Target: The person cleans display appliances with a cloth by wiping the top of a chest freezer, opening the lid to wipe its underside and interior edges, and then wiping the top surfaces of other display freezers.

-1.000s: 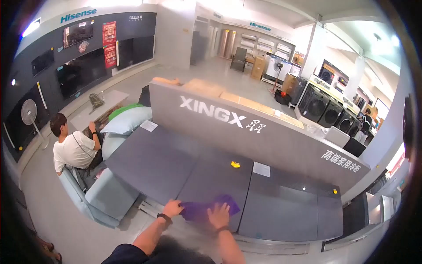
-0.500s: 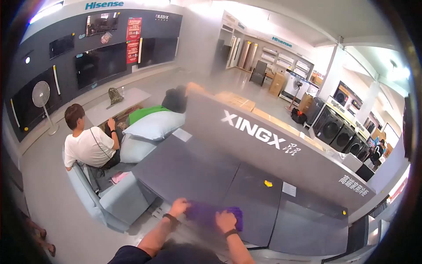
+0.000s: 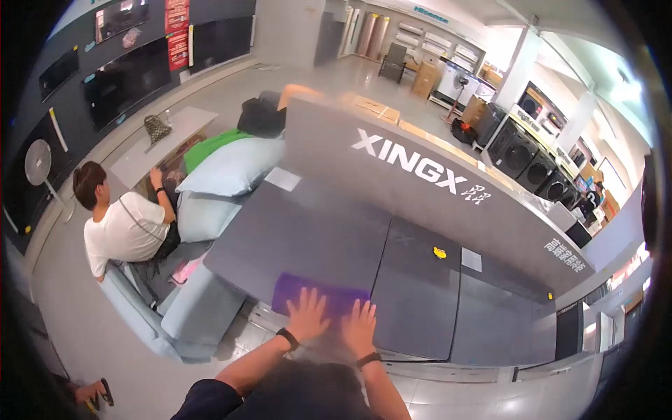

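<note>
A purple cloth [image 3: 283, 290] lies spread on the dark grey top of a freezer [image 3: 308, 231], near its front edge. My left hand [image 3: 308, 316] rests flat on the cloth with the fingers spread. Beside it, my right hand [image 3: 359, 327] lies with fingers stretched out over the cloth's right end. Both palms face down, and neither hand grips the fabric. Part of the cloth is hidden under the hands.
Behind the freezer tops stands a grey XINGX panel [image 3: 420, 164]. A yellow sticker [image 3: 439, 253] and white paper sheets [image 3: 283, 179] lie on the tops. At left, a person in a white shirt [image 3: 129, 227] sits on a light blue sofa [image 3: 196, 318] with pillows [image 3: 227, 168].
The cloth was bunched between my gripping hands; now it lies flatter on the freezer top. My fingers have opened and spread over it. The view has shifted.
</note>
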`<state>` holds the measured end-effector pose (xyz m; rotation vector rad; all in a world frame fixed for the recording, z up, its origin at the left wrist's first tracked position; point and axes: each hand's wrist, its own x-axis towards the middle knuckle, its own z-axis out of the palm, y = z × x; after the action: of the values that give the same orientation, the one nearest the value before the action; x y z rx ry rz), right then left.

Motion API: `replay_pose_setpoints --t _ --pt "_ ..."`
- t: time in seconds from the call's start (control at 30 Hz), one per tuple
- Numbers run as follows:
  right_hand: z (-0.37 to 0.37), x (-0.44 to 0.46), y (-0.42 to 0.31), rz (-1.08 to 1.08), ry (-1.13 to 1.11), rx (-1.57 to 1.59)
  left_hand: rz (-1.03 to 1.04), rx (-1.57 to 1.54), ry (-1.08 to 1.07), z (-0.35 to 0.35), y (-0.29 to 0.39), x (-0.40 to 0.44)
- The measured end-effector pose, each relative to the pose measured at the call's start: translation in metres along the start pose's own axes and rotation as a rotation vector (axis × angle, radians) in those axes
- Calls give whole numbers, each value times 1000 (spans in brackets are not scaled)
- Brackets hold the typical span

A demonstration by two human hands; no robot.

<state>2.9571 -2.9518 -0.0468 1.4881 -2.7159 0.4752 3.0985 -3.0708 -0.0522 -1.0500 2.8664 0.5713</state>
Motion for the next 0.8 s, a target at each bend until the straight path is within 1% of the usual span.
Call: replay_pose_setpoints --t 0.03,0.07,0.23,0.33,0.47,0.53,0.6,0.63,0.67,0.77,0.8 --pt "6 2 3 32 -78 -31 4 20 -18 -2 0 5" --pt "12 5 6 35 -68 -30 23 29 -70 -4 -4 10" --pt "29 37 6 83 -23 -92 97 62 -164 -18 -20 55" --pt "15 79 2 189 -156 -64 96 70 -246 -38 -19 96" --pt "19 137 12 278 -333 -84 89 100 -362 -59 -7 146" --pt "20 169 19 316 -427 -92 125 120 -380 -69 -4 172" --pt "15 212 25 336 -470 -95 126 120 -383 -74 -1 207" --pt "13 227 26 345 -489 -96 120 120 -397 -70 -2 221" --pt "13 239 28 354 -516 -97 128 121 -359 -61 -4 236" --pt "18 280 45 339 -503 -106 83 127 -333 -63 5 276" --pt "22 290 50 335 -482 -107 99 197 -308 -59 5 290"
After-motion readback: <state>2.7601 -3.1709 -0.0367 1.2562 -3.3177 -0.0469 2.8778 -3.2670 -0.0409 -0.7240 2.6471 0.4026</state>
